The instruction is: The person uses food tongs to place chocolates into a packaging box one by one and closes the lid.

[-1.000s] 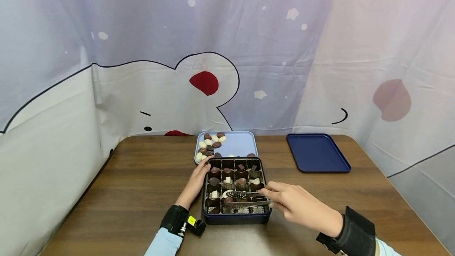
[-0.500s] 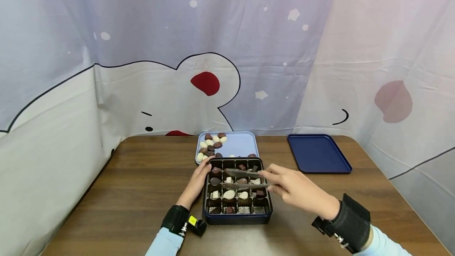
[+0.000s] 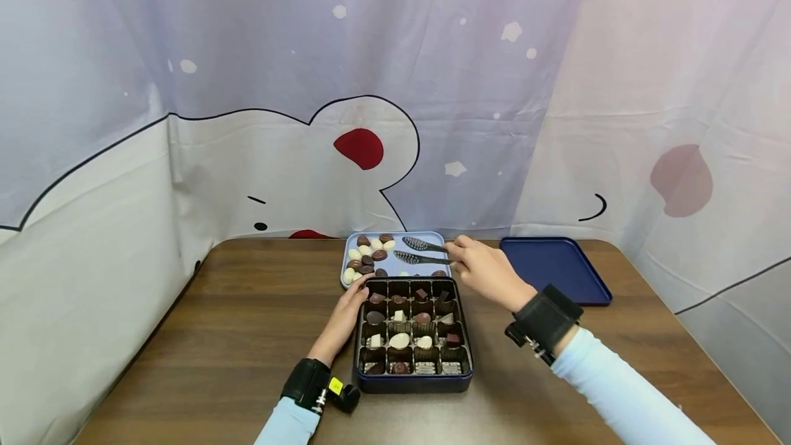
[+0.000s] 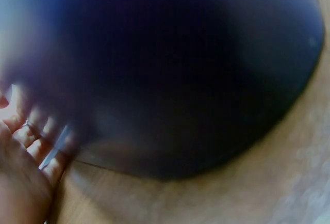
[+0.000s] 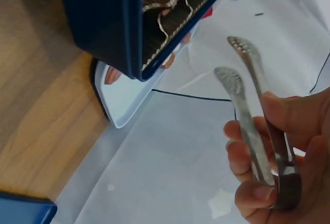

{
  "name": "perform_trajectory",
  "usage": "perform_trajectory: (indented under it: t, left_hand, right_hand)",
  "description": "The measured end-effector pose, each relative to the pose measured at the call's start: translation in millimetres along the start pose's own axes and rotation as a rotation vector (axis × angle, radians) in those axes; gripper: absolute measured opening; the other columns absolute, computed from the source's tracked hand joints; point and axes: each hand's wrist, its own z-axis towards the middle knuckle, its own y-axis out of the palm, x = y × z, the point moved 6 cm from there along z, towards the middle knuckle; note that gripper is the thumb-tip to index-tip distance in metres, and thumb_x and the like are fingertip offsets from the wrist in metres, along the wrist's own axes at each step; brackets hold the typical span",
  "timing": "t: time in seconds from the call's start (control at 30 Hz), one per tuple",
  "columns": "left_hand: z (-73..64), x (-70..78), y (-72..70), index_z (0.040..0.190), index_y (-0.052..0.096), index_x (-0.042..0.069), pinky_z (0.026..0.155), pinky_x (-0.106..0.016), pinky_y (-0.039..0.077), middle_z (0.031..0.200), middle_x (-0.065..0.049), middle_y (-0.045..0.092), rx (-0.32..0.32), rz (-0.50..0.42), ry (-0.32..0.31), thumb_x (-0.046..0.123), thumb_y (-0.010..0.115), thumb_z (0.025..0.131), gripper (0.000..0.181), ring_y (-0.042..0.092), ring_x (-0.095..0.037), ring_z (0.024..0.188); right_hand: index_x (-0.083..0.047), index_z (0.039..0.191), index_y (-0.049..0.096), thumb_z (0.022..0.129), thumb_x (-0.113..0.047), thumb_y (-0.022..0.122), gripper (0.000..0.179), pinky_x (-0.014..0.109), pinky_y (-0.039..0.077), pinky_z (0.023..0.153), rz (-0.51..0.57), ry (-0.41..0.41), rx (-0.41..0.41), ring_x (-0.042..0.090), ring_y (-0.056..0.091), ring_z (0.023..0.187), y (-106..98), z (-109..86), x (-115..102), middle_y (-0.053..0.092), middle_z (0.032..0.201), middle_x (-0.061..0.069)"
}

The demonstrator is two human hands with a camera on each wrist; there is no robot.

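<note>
My right hand (image 3: 485, 268) grips metal tongs (image 5: 247, 123) between thumb and fingers. In the head view the two tong tips are apart over the light blue tray (image 3: 421, 270), with nothing between them. That tray bears several white and brown egg-shaped chocolates (image 3: 364, 250). In front of it stands a dark blue box (image 3: 414, 384) with a divided insert, with assorted chocolates in most compartments. Two compartments at the front right hold no chocolate. My left hand (image 3: 340, 325) rests along the box's left wall, its fingers fairly straight against the side (image 4: 170, 105).
A dark blue tray (image 3: 553, 270) lies at the back right of the wooden table (image 3: 266, 335). Behind the table hangs a printed cloth (image 3: 278, 163). The box hides the light blue tray's front edge.
My right hand has lifted the tongs from over the box's front compartments and moved them away from me, over the light blue tray. The left hand has stayed at the box.
</note>
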Motion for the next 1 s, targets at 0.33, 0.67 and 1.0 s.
perform_trajectory:
  t: [0.33,0.67,1.0]
  left_hand:
    - [-1.1,1.2,-0.9,0.148,0.037,0.014,0.112,-0.064,0.019,0.159,-0.015,0.023,0.000,-0.004,0.015,0.030,0.034,0.106,0.046,0.020,-0.039,0.145]
    - [-1.0,3.2,0.9,0.148,0.037,0.012,0.114,-0.061,0.020,0.158,-0.016,0.024,-0.008,-0.018,0.033,0.028,0.034,0.106,0.045,0.022,-0.038,0.145]
    - [-15.9,34.2,1.3,0.147,0.036,0.005,0.112,-0.064,0.018,0.157,-0.022,0.023,-0.028,-0.029,-0.002,0.021,0.035,0.106,0.045,0.020,-0.043,0.144]
  right_hand:
    - [-0.008,0.106,0.067,0.094,-0.014,0.056,0.017,0.035,0.045,0.058,0.021,0.191,-0.170,0.026,0.060,0.075,26,44.6,10,0.058,0.096,0.011]
    - [-0.001,0.128,0.061,0.095,-0.013,0.059,0.035,0.041,0.052,0.077,0.060,0.238,-0.258,0.032,0.062,0.101,64,64.4,13,0.060,0.113,0.018]
    - [-0.001,0.110,0.067,0.094,-0.015,0.062,0.022,0.035,0.050,0.069,0.023,0.205,-0.248,0.024,0.060,0.083,86,72.4,4,0.059,0.096,0.013]
